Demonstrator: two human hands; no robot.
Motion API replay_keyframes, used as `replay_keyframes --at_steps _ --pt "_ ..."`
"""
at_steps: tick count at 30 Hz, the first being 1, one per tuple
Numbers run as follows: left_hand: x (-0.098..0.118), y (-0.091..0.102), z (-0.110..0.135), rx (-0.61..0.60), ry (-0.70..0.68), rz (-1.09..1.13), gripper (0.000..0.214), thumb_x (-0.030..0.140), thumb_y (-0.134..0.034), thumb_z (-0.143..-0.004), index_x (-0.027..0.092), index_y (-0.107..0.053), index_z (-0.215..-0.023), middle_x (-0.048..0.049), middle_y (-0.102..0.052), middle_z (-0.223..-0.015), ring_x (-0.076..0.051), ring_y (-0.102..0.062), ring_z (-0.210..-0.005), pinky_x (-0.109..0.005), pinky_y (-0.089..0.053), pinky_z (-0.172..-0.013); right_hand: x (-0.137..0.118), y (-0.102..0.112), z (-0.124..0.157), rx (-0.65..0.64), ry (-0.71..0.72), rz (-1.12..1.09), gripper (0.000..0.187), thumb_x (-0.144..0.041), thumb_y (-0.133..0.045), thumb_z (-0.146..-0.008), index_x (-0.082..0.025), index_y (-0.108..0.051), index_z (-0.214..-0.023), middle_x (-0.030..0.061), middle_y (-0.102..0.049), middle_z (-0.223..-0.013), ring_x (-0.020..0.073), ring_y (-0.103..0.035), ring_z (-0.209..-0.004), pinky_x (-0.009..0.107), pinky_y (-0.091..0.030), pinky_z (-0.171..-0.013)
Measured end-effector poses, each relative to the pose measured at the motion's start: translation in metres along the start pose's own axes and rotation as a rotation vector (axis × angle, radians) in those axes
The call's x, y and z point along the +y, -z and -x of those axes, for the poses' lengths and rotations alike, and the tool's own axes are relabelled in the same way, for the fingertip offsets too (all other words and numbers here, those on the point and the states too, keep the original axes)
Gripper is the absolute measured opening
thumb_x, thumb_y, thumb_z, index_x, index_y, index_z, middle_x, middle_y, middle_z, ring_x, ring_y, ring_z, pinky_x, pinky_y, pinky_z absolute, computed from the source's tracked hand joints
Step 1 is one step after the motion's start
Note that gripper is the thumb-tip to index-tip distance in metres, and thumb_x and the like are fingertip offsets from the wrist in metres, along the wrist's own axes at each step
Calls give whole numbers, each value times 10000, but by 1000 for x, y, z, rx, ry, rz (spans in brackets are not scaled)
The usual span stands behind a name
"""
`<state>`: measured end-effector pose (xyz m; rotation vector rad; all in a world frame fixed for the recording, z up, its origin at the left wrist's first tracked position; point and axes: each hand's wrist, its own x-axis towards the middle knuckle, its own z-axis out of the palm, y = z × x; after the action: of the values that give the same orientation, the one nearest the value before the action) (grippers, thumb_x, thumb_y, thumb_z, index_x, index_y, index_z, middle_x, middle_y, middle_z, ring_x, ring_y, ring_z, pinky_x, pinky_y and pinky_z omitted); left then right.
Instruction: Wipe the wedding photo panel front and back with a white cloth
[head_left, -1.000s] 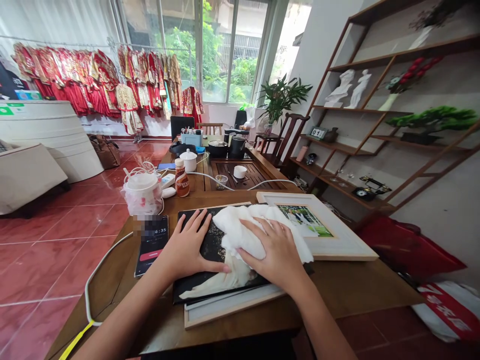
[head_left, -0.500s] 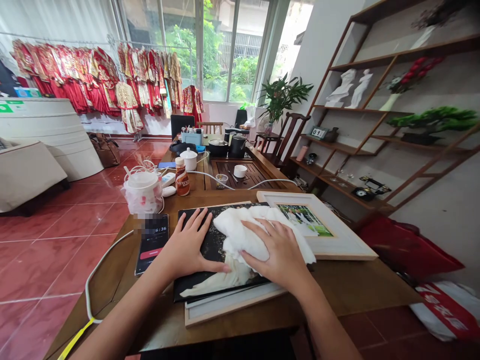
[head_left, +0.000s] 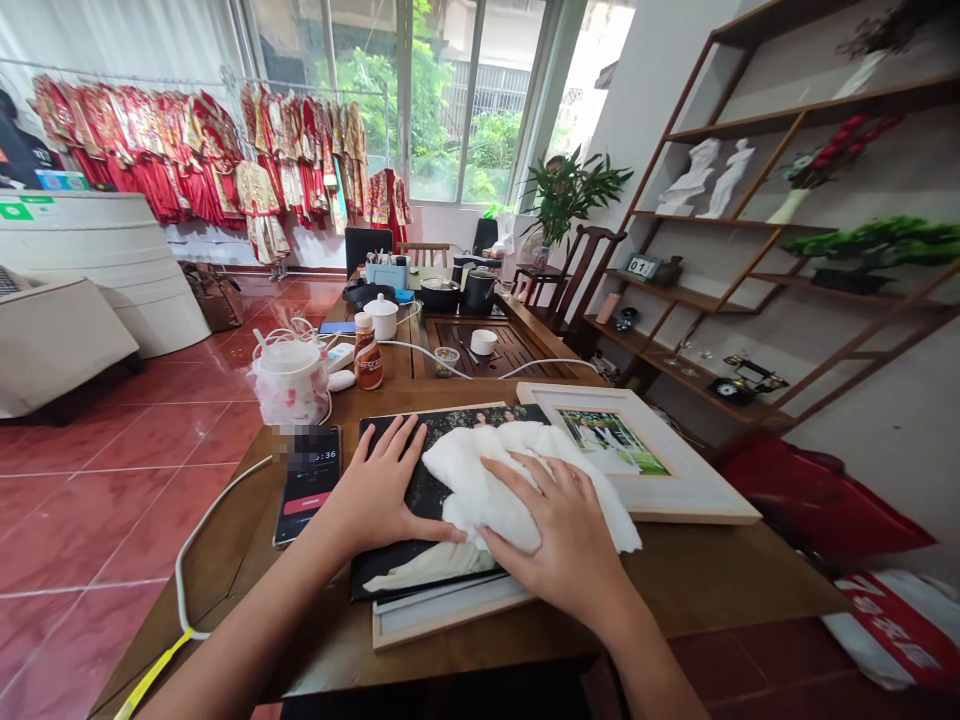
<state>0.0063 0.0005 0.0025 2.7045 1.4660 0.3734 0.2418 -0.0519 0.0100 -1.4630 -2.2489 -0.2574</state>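
A dark glossy photo print (head_left: 420, 490) lies on a pale wooden frame (head_left: 450, 618) at the near edge of the wooden table (head_left: 697, 575). My left hand (head_left: 379, 490) lies flat on the print's left part, fingers spread. My right hand (head_left: 566, 530) presses a white cloth (head_left: 487, 470) down on the print, fingers spread over the cloth. A second framed photo (head_left: 637, 450) with a white mat lies just to the right, and the cloth's edge overlaps it.
A phone (head_left: 307, 480) showing a timer lies left of the print, with a white cable (head_left: 202, 530) trailing off the table. Behind stand a bagged white container (head_left: 289, 380), a brown bottle (head_left: 366, 355) and a tea tray (head_left: 487, 345). Shelves (head_left: 750, 270) line the right wall.
My right hand and the cloth have slid toward me and slightly right, baring the top of the print. My left hand has stayed put.
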Motion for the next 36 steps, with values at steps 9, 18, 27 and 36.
replay_keyframes --at_steps 9,18,27,36 --pt "1 1 2 -10 -12 18 1239 937 -373 -608 105 -190 -1508 -155 -164 -1568 -353 -103 -1444 -578 -70 -1142 15 -10 -15 19 -17 13 536 -521 -577 -803 -338 -517 -1303 52 -553 -1290 304 -466 -1142 471 -339 -941" --pt "0 -1 4 3 -15 16 1238 938 -377 -604 110 -198 -1506 -157 -173 -1566 -346 -119 -1443 -572 -81 -1144 20 -13 -23 33 -31 38 513 -527 -555 -818 -318 -537 -1286 64 -567 -1272 316 -473 -1122 490 -335 -937" --pt "-2 -3 1 -1 -12 9 1231 929 -393 -610 126 -167 -1515 -145 -179 -1569 -352 -118 -1442 -566 -83 -1145 16 -4 -1 -28 49 19 602 -510 -607 -770 -352 -481 -1337 41 -522 -1338 314 -451 -1170 484 -338 -953" --pt "-2 -3 4 8 -15 25 1233 926 -410 -604 128 -174 -1514 -152 -189 -1566 -352 -121 -1442 -567 -74 -1146 34 -10 -10 59 -57 110 517 -517 -557 -808 -305 -546 -1279 63 -579 -1250 320 -494 -1091 495 -360 -898"
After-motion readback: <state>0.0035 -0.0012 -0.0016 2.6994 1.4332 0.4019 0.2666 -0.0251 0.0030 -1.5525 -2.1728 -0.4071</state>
